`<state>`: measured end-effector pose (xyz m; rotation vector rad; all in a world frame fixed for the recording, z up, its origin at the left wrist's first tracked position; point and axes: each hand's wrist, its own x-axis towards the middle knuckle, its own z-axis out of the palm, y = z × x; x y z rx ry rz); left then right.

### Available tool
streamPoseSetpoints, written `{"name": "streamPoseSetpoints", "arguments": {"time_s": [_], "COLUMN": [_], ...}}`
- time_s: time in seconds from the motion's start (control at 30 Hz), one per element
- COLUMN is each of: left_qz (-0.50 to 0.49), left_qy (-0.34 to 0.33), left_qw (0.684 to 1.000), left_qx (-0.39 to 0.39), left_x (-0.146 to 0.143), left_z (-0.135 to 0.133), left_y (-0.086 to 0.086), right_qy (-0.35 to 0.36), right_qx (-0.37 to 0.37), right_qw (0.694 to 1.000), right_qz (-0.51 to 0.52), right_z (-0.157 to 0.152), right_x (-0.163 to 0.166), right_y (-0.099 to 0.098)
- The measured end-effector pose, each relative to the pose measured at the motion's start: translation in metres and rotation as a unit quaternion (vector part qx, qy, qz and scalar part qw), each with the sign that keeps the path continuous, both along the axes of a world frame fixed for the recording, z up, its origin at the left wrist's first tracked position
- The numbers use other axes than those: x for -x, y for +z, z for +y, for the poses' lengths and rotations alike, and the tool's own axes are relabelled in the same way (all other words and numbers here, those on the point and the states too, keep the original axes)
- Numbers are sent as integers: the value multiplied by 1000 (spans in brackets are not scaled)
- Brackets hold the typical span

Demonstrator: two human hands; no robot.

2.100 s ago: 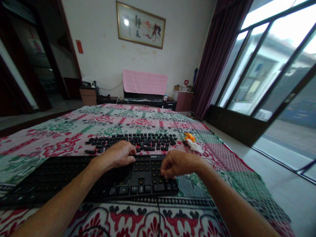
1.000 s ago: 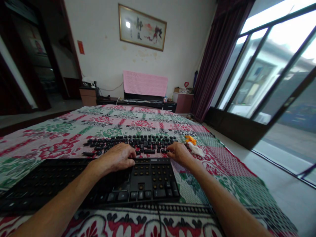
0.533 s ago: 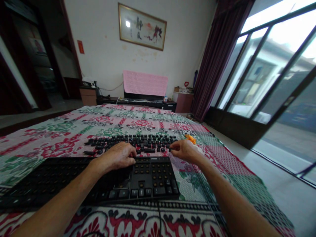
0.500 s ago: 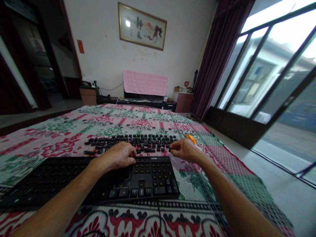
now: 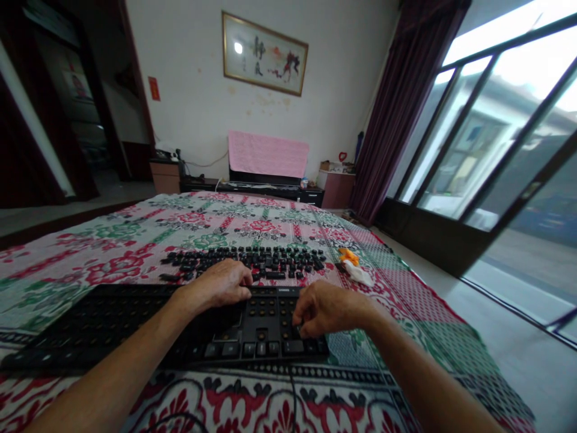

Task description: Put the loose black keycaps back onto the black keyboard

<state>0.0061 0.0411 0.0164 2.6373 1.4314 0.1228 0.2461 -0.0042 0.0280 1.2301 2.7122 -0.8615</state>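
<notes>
A black keyboard lies on the patterned cloth, many of its key positions bare and some keycaps seated along the front row. At its back edge, my left hand is closed on the frame, thumb and fingers bent over it. Over the number pad at the right end is my right hand, pinching a small black keycap low against the keyboard; the fingertips partly hide it. Just behind the keyboard, loose black keycaps lie in rough rows, some of them hidden by my left hand.
To the right of the loose keycaps lie an orange cloth-like item and a crumpled white piece. A cable runs from the keyboard's front. The floral cloth reaches back toward a low black cabinet.
My right hand has come from the loose keycaps back toward me to the number pad, uncovering the white piece. My left hand stays at the keyboard's back edge. The view has shifted slightly.
</notes>
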Motion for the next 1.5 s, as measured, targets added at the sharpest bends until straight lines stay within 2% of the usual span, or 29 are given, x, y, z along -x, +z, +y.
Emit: {"name": "streamPoseSetpoints", "arguments": {"time_s": [0.17, 0.47, 0.83, 1.2, 1.5], "left_qz": [-1, -7, -6, -8, -9], "left_qy": [-5, -8, -1, -11, -12], "left_qw": [1000, 1000, 1000, 1000, 1000], "left_qx": [-11, -8, -5, 1, -2], "left_x": [0, 0, 0, 1, 1], "left_z": [2, 2, 2, 2, 4], "left_y": [-2, -2, -2, -3, -4], "right_qy": [23, -14, 7, -31, 9], "right_qx": [-7, 3, 3, 5, -13], "right_qw": [1000, 1000, 1000, 998, 999], "right_qz": [12, 9, 20, -46, -32], "right_z": [2, 2, 4, 0, 2], "right_x": [0, 2, -1, 6, 7], "right_y": [-2, -4, -7, 1, 4]}}
